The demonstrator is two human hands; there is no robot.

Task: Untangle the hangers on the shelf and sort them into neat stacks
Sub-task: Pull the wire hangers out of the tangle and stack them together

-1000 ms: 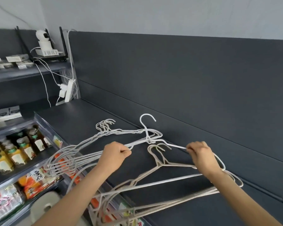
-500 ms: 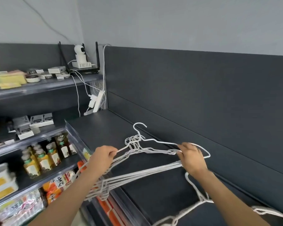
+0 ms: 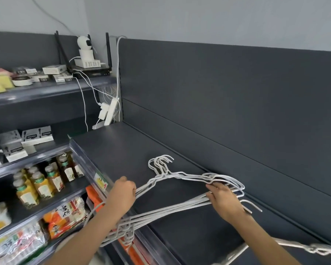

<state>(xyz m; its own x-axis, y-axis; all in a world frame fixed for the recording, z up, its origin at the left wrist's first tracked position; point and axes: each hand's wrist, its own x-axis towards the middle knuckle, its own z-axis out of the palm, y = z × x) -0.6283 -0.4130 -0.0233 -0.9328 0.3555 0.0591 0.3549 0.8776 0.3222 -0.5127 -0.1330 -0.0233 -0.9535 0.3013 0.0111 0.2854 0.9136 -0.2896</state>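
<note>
Over the shelf (image 3: 132, 142), left hand (image 3: 122, 194) and right hand (image 3: 225, 202) clamp hangers (image 3: 163, 174); another bunch (image 3: 317, 250) runs off-frame.

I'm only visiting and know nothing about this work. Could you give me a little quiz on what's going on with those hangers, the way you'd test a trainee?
1. True or false: the white wire hangers held between the two hands have their hooks bunched together.
2. What stands on the shelf to the left of the left hand? A) drink bottles B) shoes C) books
3. Which hand lies on the hanger ends nearer the dark back panel?

Key: 1 true; 2 A; 3 the right hand.
</note>
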